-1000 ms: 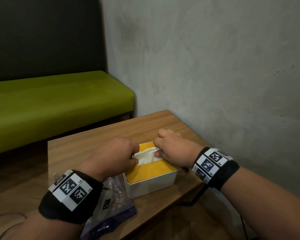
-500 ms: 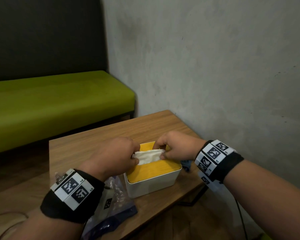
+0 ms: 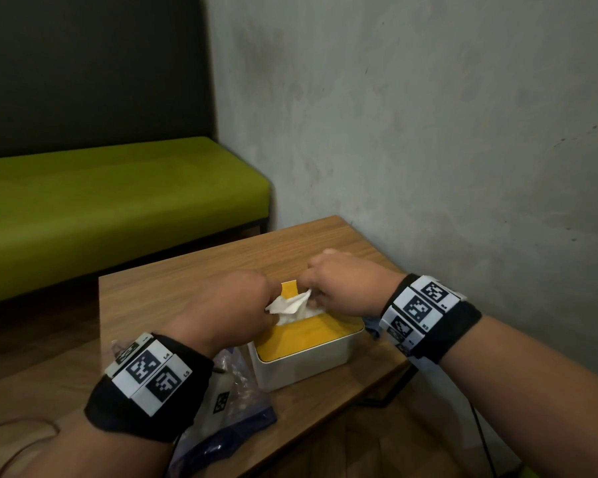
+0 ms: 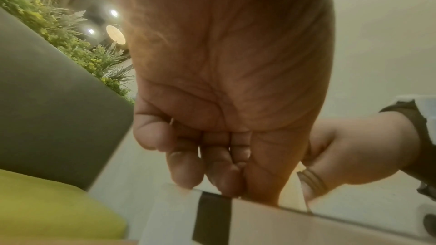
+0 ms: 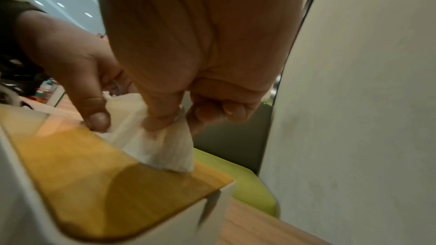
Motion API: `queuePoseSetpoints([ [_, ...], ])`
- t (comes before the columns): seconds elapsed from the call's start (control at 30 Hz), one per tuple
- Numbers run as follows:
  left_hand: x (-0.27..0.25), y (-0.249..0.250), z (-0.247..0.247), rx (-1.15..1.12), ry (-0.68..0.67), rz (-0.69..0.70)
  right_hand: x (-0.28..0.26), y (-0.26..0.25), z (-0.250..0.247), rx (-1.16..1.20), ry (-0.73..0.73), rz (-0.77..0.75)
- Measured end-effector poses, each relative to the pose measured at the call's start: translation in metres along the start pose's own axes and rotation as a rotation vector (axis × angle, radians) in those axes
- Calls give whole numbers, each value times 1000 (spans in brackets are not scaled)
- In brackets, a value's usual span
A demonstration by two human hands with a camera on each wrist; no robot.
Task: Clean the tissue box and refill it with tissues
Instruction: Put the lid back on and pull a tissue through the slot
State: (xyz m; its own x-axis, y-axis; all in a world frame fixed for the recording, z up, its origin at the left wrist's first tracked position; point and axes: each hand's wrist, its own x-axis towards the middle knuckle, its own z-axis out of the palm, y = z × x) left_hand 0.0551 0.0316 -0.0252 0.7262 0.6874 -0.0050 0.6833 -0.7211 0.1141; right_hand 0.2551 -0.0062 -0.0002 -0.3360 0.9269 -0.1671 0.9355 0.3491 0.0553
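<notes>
Both hands at frame centre in the head view, knuckles nearly touching. Right hand (image 3: 346,284) pinches the tissue (image 3: 292,307) betw thumb & forefinger, other fingers curled; left hand (image 3: 228,305) pinches the same tissue from the other side, fingers curled in. Tissue sticks up, crumpled, out of the slot in the yellow lid (image 3: 304,336) of the white tissue box (image 3: 308,365). Box sits lower centre on the wooden worktop (image 3: 173,281), close to its near edge. A plastic bag (image 3: 235,408) lies just beside the box, lower left, partly under the left wrist. Green bench (image 3: 118,198) upper left, grey wall (image 3: 428,132) to the right.

Risks, as I read it: two hands pulling opposite ways could tear the thin sheet. Nobody's holding the box down, so an upward tug might lift or skid it off the near edge. Lid could pop too if the tissue snags in the slot.
</notes>
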Motion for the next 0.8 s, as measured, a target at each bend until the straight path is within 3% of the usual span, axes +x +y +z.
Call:
queuePoseSetpoints([
  [0.07,-2,-3,-1,-56,-12,-8,-3,9,-3,41,-73,59],
  [0.23,-5,-11,-4,-155,-27,-19,-9,27,-4,228,-78,171],
  [0.4,-5,-12,-4,-113,-23,-21,-15,33,3,330,-13,208],
  [0.63,-8,-17,-13,-184,-9,-54,-32,51,15,752,179,319],
  [0.7,-8,-17,-12,-160,-34,-57,-42,52,19,821,119,343],
  [0.8,-10,-21,-12,-162,-117,-123,-50,37,33,733,-58,290],
])
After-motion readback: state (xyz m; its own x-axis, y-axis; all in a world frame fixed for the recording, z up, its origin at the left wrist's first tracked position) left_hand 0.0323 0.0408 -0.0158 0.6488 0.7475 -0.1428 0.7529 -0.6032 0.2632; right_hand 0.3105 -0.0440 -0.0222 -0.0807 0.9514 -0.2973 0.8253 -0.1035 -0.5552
